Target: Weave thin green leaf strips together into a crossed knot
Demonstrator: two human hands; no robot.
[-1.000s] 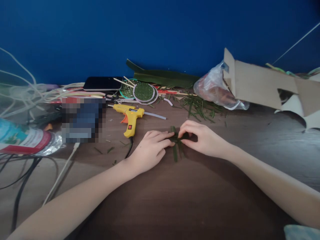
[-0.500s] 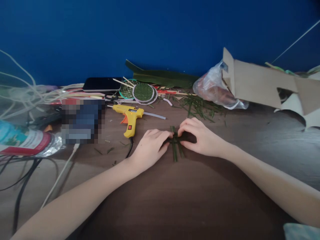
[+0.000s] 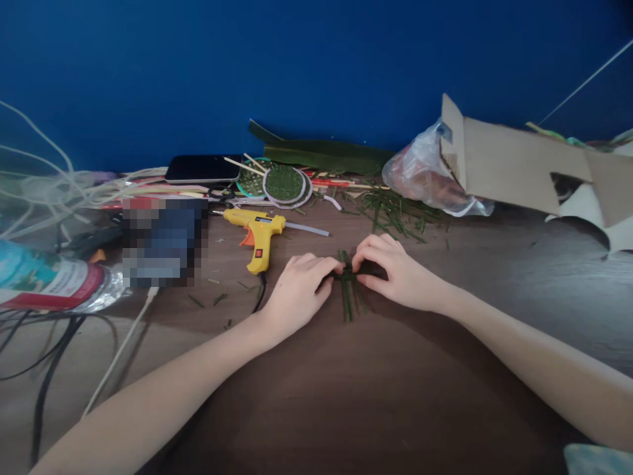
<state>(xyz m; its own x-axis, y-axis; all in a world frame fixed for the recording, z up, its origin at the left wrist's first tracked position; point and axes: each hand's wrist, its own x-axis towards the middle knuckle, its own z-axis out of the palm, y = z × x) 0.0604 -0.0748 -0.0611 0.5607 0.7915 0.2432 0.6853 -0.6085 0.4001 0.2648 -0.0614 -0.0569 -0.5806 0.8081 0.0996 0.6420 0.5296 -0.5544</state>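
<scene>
My left hand (image 3: 301, 293) and right hand (image 3: 398, 274), each narrowly pinched, held the strips (image 3: 347, 290) between them on the table (image 3: 376, 389) — seemingly partway: some crossed, ends loose — with a scrap pile (image 3: 393, 210) beyond.

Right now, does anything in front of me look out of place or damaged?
Some green scraps lie scattered near the yellow glue gun, apart from the main pile. The cardboard box has an irregular opening, perhaps torn.

Leaf strips (image 3: 347, 302), smooth wood-grained table (image 3: 376, 389)
</scene>
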